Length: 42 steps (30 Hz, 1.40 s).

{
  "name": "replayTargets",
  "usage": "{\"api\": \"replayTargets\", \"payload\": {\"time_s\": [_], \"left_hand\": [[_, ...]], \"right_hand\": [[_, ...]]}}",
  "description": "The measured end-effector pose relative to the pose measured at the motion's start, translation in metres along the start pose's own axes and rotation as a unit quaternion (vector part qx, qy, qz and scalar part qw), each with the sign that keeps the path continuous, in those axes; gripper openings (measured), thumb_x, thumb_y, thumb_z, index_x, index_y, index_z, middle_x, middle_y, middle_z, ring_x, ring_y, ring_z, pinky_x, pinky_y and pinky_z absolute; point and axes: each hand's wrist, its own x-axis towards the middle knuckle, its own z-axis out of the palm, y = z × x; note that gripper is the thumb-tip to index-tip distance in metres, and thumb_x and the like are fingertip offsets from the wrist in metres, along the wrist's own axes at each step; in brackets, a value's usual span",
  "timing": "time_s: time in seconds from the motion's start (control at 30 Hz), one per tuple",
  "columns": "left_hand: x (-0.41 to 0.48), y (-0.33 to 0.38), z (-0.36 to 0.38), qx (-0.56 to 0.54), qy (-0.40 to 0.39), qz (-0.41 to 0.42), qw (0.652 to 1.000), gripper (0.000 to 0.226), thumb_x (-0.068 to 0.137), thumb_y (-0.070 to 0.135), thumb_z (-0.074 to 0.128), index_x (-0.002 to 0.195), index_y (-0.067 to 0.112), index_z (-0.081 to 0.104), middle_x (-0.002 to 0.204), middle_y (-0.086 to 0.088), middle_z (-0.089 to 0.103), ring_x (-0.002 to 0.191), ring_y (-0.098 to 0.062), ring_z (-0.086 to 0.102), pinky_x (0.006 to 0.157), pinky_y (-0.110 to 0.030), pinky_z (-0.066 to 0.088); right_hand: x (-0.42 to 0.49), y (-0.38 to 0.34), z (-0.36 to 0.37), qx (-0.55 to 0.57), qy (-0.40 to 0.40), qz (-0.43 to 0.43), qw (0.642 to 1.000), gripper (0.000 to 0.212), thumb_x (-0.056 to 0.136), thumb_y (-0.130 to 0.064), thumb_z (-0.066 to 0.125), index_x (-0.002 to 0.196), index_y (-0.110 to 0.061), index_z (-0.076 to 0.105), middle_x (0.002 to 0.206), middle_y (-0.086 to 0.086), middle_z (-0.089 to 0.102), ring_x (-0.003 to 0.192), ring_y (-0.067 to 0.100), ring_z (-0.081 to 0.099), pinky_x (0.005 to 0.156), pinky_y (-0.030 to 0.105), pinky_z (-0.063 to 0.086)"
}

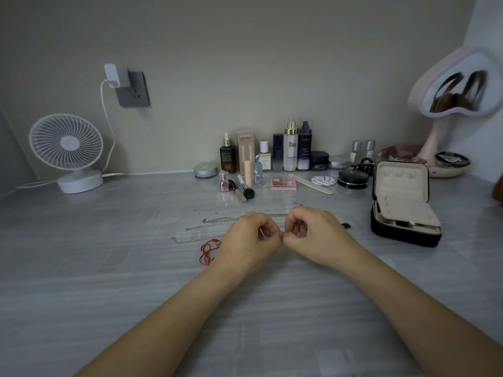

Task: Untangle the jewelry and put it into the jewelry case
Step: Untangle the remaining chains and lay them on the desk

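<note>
While your forearms reach in over the table [109, 254], your left grip [249, 235] and right grip [315, 232] meet knuckle to knuckle just above it. Each has its fingers curled, pinching a fine silver chain [283, 233] that runs between them, so you look to be partway through working a knot or clasp. Just left of your left grip a red cord [208, 251] lies in loose loops, not yet straightened. Beyond both grips several more silver chains [206, 225] lie stretched out side by side, apart from one another, which suggests most of the untangling is done. To the right, well apart from them, the jewelry case [402, 210] stands open. Whether any piece is inside is too small to tell, so by my reckoning the putting away is largely left. Cosmetics [291, 153] line the wall behind.
</note>
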Motion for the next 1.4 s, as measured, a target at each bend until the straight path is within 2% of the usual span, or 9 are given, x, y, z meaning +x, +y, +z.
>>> {"api": "replayTargets", "payload": {"time_s": [0.27,0.5,0.67,0.8,0.93,1.13,1.23,1.33,1.4], "left_hand": [[0.001,0.000,0.000,-0.017,0.014,0.019,1.000,0.022,0.082,0.019,0.065,0.067,0.030,0.053,0.081,0.004,0.059,0.069,-0.008,0.052,0.070,-0.030,0.048],[0.002,0.000,-0.002,-0.049,0.003,0.015,0.999,0.021,0.086,0.018,0.061,0.070,0.028,0.051,0.075,0.009,0.054,0.069,-0.009,0.050,0.067,-0.024,0.043],[0.005,-0.001,-0.003,-0.095,-0.001,-0.017,0.995,0.022,0.088,0.017,0.060,0.070,0.026,0.051,0.066,0.010,0.052,0.058,-0.005,0.044,0.054,-0.015,0.037],[0.005,-0.002,-0.006,-0.134,-0.003,-0.026,0.991,0.022,0.090,0.016,0.058,0.071,0.024,0.051,0.061,0.010,0.047,0.050,-0.005,0.038,0.046,-0.012,0.033],[0.004,-0.002,-0.006,-0.120,-0.009,-0.015,0.993,0.022,0.090,0.015,0.056,0.072,0.025,0.050,0.066,0.010,0.050,0.054,-0.006,0.042,0.052,-0.015,0.037],[0.003,0.000,-0.004,-0.179,-0.035,-0.041,0.982,0.018,0.090,0.013,0.057,0.074,0.021,0.054,0.073,0.010,0.066,0.061,0.001,0.054,0.065,-0.020,0.045],[0.001,0.003,-0.005,-0.212,-0.045,-0.059,0.974,0.015,0.089,0.010,0.058,0.078,0.020,0.055,0.067,0.009,0.066,0.057,0.003,0.055,0.057,-0.015,0.042],[0.000,0.005,-0.005,-0.208,-0.050,-0.061,0.975,0.015,0.088,0.005,0.055,0.089,0.019,0.059,0.071,0.002,0.065,0.064,-0.008,0.056,0.056,-0.015,0.042],[0.000,0.006,-0.005,-0.202,-0.045,-0.066,0.976,0.018,0.088,0.003,0.054,0.091,0.017,0.064,0.068,0.004,0.062,0.055,-0.002,0.051,0.050,-0.012,0.040]], "right_hand": [[0.001,0.001,0.002,-0.012,-0.027,0.003,1.000,0.016,0.075,-0.028,0.061,0.064,-0.029,0.050,0.066,-0.011,0.055,0.066,0.007,0.053,0.065,0.033,0.049],[0.001,0.002,-0.004,0.010,-0.004,0.025,1.000,0.018,0.072,-0.021,0.068,0.063,-0.030,0.054,0.065,-0.010,0.057,0.062,0.002,0.052,0.060,0.020,0.043],[0.003,0.003,-0.006,0.105,-0.011,0.039,0.994,0.020,0.074,-0.012,0.071,0.065,-0.025,0.059,0.061,-0.011,0.056,0.055,0.001,0.049,0.055,0.013,0.040],[0.005,0.003,-0.013,0.206,-0.040,0.038,0.977,0.013,0.079,-0.010,0.070,0.071,-0.018,0.064,0.069,0.000,0.061,0.063,0.009,0.053,0.062,0.020,0.045],[0.004,0.005,-0.014,0.246,-0.048,0.036,0.967,0.011,0.082,-0.009,0.067,0.075,-0.017,0.063,0.071,-0.002,0.060,0.067,0.008,0.053,0.064,0.016,0.044],[0.003,0.003,-0.015,0.299,-0.035,0.054,0.952,0.010,0.080,0.001,0.066,0.076,-0.008,0.062,0.061,-0.001,0.062,0.052,0.000,0.055,0.057,0.010,0.046],[0.003,0.002,-0.014,0.310,-0.021,0.066,0.948,0.013,0.077,0.003,0.067,0.074,-0.009,0.061,0.059,0.000,0.063,0.051,0.002,0.057,0.057,0.011,0.047],[0.004,0.001,-0.014,0.322,-0.023,0.073,0.944,0.016,0.078,0.003,0.066,0.079,-0.012,0.062,0.065,0.002,0.062,0.054,0.002,0.057,0.059,0.012,0.048],[0.003,0.001,-0.014,0.323,-0.026,0.071,0.943,0.018,0.079,0.003,0.065,0.082,-0.014,0.063,0.068,0.002,0.061,0.058,0.004,0.056,0.060,0.011,0.048]]}}
